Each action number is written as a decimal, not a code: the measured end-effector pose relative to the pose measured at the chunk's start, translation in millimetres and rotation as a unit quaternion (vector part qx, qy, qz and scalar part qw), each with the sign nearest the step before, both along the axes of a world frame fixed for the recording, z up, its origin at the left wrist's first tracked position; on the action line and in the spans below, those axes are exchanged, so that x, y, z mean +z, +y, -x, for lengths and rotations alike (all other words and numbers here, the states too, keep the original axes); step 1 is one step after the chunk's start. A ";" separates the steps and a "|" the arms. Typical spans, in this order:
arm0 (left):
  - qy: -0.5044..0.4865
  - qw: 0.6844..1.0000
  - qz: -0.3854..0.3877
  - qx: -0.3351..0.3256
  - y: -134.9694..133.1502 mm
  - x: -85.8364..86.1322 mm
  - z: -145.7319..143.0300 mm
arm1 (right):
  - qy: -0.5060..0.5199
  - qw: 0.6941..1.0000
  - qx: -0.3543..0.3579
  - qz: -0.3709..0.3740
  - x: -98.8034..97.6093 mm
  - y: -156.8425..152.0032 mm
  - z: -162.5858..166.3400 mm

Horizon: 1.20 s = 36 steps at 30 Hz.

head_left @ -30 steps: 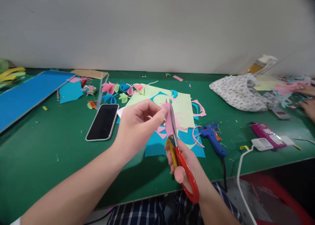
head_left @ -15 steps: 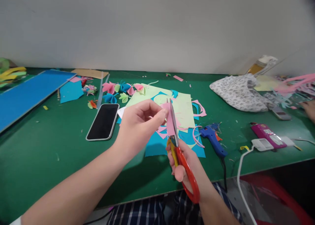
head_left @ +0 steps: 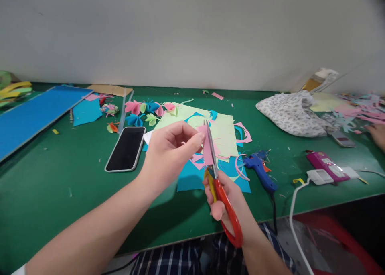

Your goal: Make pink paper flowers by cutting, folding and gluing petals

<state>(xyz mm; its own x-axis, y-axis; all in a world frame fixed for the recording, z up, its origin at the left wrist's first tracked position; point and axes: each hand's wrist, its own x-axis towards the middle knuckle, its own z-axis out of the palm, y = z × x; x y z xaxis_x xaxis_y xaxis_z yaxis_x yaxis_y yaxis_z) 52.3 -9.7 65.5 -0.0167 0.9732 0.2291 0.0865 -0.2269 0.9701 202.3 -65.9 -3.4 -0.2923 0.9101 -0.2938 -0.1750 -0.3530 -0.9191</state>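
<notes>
Between the thumb and fingers of my left hand (head_left: 174, 150) is a small piece of pink paper (head_left: 207, 152), held up over the middle of the table. My right hand (head_left: 230, 198) grips a pair of scissors (head_left: 230, 212) with red and yellow handles, my thumb through one loop. The blades point away from me and lie along the right edge of the pink paper, close together. Beneath both hands are a pale green sheet (head_left: 227, 132) and a blue sheet (head_left: 189, 180), with pink and blue paper offcuts on them.
A phone (head_left: 126, 149) lies left of my hands, with folded paper flowers (head_left: 135, 119) behind it. To the right are a blue glue gun (head_left: 261, 171), a magenta device (head_left: 326, 164) with a white cable, and a patterned cloth bag (head_left: 291, 112). Another person's hand (head_left: 377, 134) rests at the far right.
My hands, the scissors and the pink paper are almost unmoved. At the far right, the blurred pink strips that were raised now lie lower, near the other person's hand.
</notes>
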 end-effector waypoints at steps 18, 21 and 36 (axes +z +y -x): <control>0.004 1.000 0.022 0.002 1.5 2.0 0.9 | 0.009 0.999 -0.029 0.037 -0.9 5.6 -2.0; 0.029 0.999 0.027 0.018 11.5 -6.4 13.0 | 0.015 0.999 -0.015 -0.029 -2.2 6.5 -10.4; 0.497 0.861 0.031 -0.106 55.3 -69.9 9.5 | -0.583 0.791 -0.085 -0.164 -2.5 61.7 -46.0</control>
<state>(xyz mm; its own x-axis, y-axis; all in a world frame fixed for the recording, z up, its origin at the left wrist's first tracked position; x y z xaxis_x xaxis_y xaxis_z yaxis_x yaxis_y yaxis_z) 42.8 45.6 -4.4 0.3365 0.9414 -0.0236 0.8436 -0.2903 0.4518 248.3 -4.2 -5.8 0.1393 0.9902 -0.0135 0.8397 -0.1254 -0.5284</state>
